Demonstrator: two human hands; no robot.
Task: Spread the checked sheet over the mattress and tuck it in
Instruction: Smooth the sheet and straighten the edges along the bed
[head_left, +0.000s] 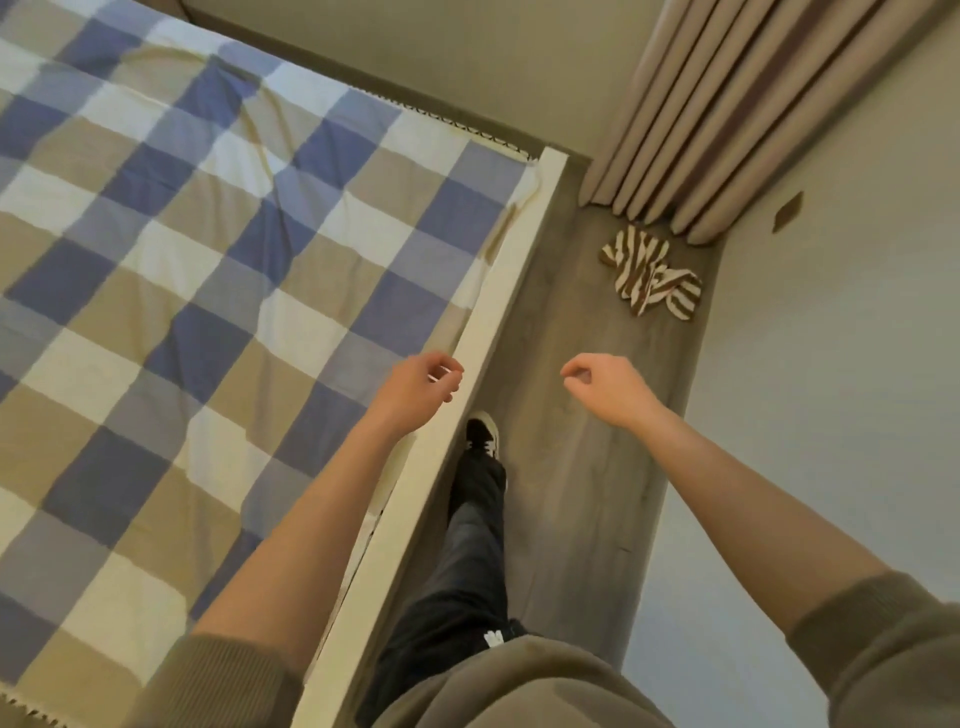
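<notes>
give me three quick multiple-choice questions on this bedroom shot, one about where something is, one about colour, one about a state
1. Where does the striped cloth lie?
A. on the floor by the curtain
B. on the bed
C. in a hand

2. What colours is the checked sheet?
A. red and black
B. blue, beige and white
C. green and yellow

3. What are the hands holding?
A. the sheet
B. a pillow
C. nothing

Answers:
1. A, it sits on the floor at the curtain's foot.
2. B, those squares cover the mattress.
3. C, the left hand and right hand are loosely curled with nothing in them.

checked sheet (182, 249): cut off left, top | mattress: hidden, perhaps a sliver by bed frame (498, 291)
</notes>
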